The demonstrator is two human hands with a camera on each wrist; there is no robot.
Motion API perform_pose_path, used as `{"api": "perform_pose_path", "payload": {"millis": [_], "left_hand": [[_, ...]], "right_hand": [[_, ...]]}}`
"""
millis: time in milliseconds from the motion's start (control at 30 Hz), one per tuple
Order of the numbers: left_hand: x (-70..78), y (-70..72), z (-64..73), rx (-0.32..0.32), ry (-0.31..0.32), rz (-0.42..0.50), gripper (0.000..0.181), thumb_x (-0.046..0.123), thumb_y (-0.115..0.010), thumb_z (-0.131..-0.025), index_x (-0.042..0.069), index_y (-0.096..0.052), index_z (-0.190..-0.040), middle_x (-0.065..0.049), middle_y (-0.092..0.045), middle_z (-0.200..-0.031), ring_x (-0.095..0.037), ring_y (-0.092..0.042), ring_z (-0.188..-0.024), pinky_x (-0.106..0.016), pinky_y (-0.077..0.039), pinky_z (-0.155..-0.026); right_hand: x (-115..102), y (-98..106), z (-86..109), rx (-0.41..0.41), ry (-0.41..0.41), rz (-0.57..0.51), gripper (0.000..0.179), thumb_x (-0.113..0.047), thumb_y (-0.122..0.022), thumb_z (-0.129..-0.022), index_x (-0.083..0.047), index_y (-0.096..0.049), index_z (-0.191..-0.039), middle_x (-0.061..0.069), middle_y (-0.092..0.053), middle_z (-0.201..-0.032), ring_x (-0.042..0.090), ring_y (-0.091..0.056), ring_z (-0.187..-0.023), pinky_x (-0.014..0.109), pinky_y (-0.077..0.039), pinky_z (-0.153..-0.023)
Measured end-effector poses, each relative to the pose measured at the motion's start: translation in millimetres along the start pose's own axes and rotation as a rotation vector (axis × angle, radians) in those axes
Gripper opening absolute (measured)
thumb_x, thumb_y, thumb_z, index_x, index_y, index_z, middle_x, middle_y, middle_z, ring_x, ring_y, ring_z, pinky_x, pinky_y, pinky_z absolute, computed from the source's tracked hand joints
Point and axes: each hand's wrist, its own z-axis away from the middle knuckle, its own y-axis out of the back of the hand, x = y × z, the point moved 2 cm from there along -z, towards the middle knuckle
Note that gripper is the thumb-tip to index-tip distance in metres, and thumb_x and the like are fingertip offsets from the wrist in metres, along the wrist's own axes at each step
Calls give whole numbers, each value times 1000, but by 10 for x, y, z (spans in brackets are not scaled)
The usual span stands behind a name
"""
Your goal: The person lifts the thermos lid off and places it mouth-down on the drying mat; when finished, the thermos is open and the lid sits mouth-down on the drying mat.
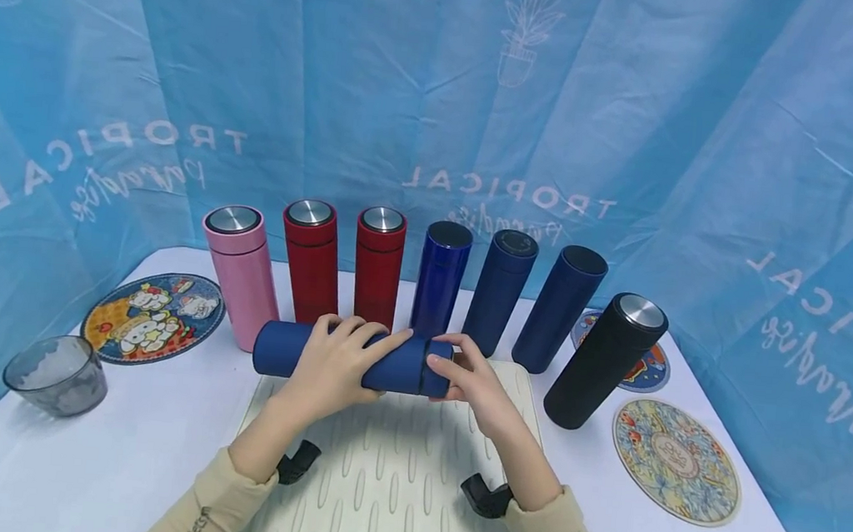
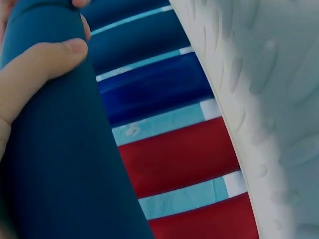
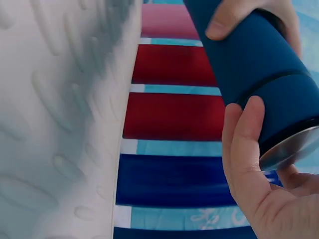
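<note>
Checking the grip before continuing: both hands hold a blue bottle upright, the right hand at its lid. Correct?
Not upright: the head view shows the blue bottle held sideways. The left hand and right hand do hold it, the latter at its lid.

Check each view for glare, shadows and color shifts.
Head view: bright, with reflections on the pink bottle's lid and a soft shadow on the mat below the held navy bottle; left wrist view: dimmer, that bottle shifted toward teal, a shadow band along the mat; right wrist view: similar cast and shadow, plus sheen on the bottle's steel end.
</note>
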Motion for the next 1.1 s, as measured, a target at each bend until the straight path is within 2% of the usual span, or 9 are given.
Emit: {"api": "perform_pose_path", "payload": {"millis": [167,367,533,733,933,1100], "left_hand": [[-81,19,4,-29,10,-21,92,43,-87,-53,27,-46,-134,-7,-60,-114,-29,-56,-102,-51,-42,-86],[-130,63,30,-6,0,-45,92,46,-87,-51,28,-48,-132,-6,-62,-109,-29,-58,-98,-49,-45,-82],[-134,76,31,12,-15,-73,90,50,-85,-52,29,-49,-132,-6,-62,-109,-28,-59,-97,-48,-45,-82],[-149,68,14,48,-52,-78,84,58,-80,-55,29,-52,-129,-5,-64,-105,-27,-61,-93,-45,-47,-80],[-150,57,29,53,-71,-64,84,56,-81,-53,28,-54,-127,-6,-65,-103,-28,-61,-90,-43,-48,-80],[-155,55,31,60,-83,-77,85,55,-83,-51,28,-55,-126,-6,-66,-102,-29,-60,-89,-42,-48,-79]], "right_hand": [[-19,99,3,22,1,-47,45,-24,-53,-90,-6,-39,-129,25,-45,-122,22,-62,-88,34,-54,-75],[-13,145,-4,-54,-56,-32,50,-31,-50,-93,-10,-31,-135,24,-38,-132,27,-61,-92,38,-54,-74],[-7,179,-10,-71,-77,8,54,-37,-48,-94,-8,-29,-136,25,-41,-128,26,-64,-79,37,-56,-67],[-6,218,-18,-100,-71,-26,50,-30,-49,-94,-5,-31,-134,24,-41,-126,24,-63,-81,38,-55,-72],[7,219,-18,-142,-62,-122,47,-18,-51,-91,-3,-32,-131,21,-44,-118,21,-63,-83,33,-54,-74],[41,226,-32,-161,-41,-155,48,-16,-56,-89,-4,-34,-129,20,-43,-119,22,-61,-87,33,-53,-74]]}}
